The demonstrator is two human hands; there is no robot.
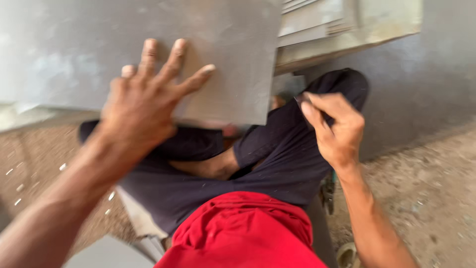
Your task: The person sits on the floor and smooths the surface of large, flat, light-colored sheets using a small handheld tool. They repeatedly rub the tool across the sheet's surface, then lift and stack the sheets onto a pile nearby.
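My left hand (148, 94) lies flat with fingers spread on a large grey slab (74, 49), near its front right corner. The slab rests over my crossed legs in dark trousers (277, 164). My right hand (334, 126) is curled to the right of the slab's corner, pinching a small dark thing (302, 99) between thumb and fingers; blur hides what it is. I sit on the ground in a red shirt (243, 233).
Stacked pale slabs or boards (337, 30) lie behind the grey slab at the top right. A grey wall (426, 89) rises on the right. Gravelly ground (426, 183) spreads on both sides. Another grey piece (109, 253) lies at the lower left.
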